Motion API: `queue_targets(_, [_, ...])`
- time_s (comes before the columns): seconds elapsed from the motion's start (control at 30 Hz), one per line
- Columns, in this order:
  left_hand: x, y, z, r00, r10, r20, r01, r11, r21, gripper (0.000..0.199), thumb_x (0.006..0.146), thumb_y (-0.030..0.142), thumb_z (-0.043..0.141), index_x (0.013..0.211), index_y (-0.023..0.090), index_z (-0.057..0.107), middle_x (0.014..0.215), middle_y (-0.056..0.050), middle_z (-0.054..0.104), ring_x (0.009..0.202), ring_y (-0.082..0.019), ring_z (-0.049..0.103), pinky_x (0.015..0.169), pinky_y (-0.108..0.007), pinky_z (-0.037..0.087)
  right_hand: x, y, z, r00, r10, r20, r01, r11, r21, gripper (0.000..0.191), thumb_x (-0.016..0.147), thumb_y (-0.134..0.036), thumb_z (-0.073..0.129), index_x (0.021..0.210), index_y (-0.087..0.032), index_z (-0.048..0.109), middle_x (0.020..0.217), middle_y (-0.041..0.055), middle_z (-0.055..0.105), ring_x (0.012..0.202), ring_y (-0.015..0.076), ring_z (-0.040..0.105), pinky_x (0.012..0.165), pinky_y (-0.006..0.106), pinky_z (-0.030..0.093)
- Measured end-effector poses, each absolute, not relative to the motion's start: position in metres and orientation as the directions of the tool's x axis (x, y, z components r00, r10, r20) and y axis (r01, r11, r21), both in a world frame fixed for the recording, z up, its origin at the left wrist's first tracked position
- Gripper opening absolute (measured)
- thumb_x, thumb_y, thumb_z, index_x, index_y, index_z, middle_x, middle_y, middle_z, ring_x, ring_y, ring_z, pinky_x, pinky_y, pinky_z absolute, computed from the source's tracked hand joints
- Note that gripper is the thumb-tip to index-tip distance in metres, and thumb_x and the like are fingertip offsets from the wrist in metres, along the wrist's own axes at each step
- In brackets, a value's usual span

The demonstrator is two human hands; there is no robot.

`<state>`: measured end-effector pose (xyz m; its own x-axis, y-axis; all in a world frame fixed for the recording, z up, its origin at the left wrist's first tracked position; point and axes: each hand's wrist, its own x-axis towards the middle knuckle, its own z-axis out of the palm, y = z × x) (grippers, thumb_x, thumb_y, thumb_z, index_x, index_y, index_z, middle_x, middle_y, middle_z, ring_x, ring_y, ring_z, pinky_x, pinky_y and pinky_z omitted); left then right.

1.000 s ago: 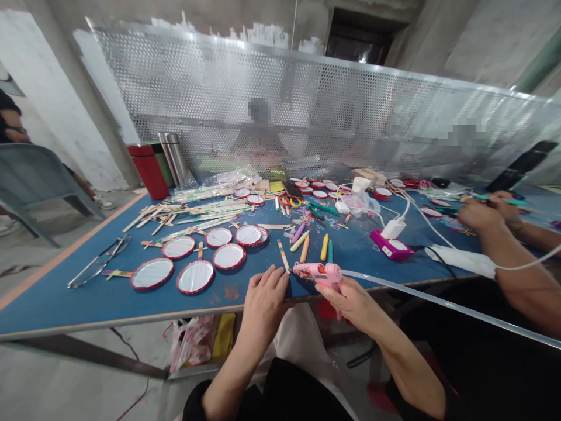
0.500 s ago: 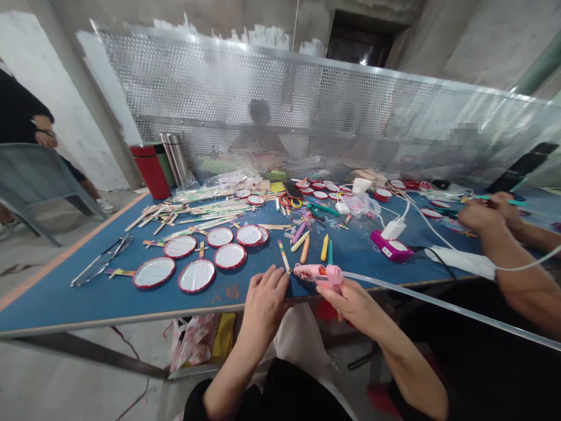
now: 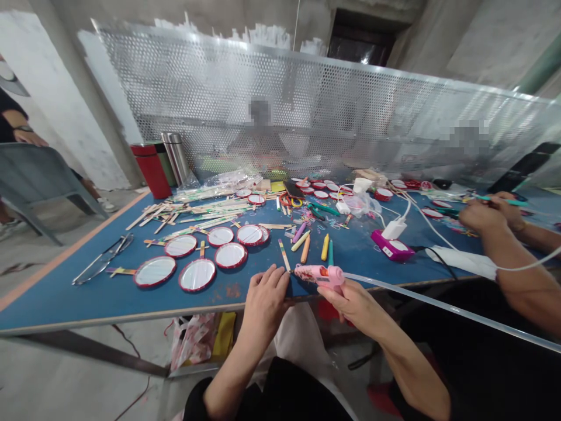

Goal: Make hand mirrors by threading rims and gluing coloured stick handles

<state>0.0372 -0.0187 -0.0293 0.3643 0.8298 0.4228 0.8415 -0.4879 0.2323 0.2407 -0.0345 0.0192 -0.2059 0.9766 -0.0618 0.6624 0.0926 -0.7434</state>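
My right hand is shut on a pink hot glue gun just above the table's near edge, with a long clear glue stick trailing off to the right. My left hand rests at the edge with its fingers apart, close to a striped craft stick. Left of it lie several round red-rimmed discs with white faces, the nearest on a craft-stick handle. A co-worker's hands hold a teal pen-like tool at the far right.
The blue table holds loose craft sticks, crayon-like sticks, glasses and a magenta power strip with white cables. A perforated metal screen stands behind it. A person stands beyond a grey chair.
The person at the far left has shifted behind the chair. My hands and the glue gun stay almost in place, and the view has moved only slightly.
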Motion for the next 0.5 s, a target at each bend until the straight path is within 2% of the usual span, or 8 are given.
queue_targets(0.23, [0.0374, -0.0189, -0.0275, 0.365, 0.835, 0.412, 0.844, -0.483, 0.232, 0.043, 0.079, 0.024, 0.070, 0.120, 0.019, 0.056, 0.128, -0.010, 0.063, 0.125, -0.028, 0.053, 0.093, -0.043, 0.044, 0.2413, -0.0325, 0.0170, -0.207, 0.977, -0.049, 0.657, 0.101, -0.747, 0.038, 0.091, -0.048, 0.045, 0.082, -0.017, 0.064, 0.045, -0.0050, 0.046, 0.041, 0.0121, 0.049, 0.042, 0.022, 0.040])
queue_targets(0.5, [0.0363, -0.0197, -0.0277, 0.374, 0.827, 0.420, 0.841, -0.494, 0.222, 0.042, 0.082, 0.023, 0.067, 0.122, 0.021, 0.055, 0.129, -0.011, 0.063, 0.125, -0.028, 0.053, 0.094, -0.043, 0.042, 0.2363, -0.0311, 0.0218, -0.213, 0.976, -0.038, 0.627, 0.107, -0.772, 0.035, 0.090, -0.046, 0.046, 0.088, -0.016, 0.065, 0.046, -0.0050, 0.046, 0.043, 0.0133, 0.050, 0.041, 0.022, 0.042])
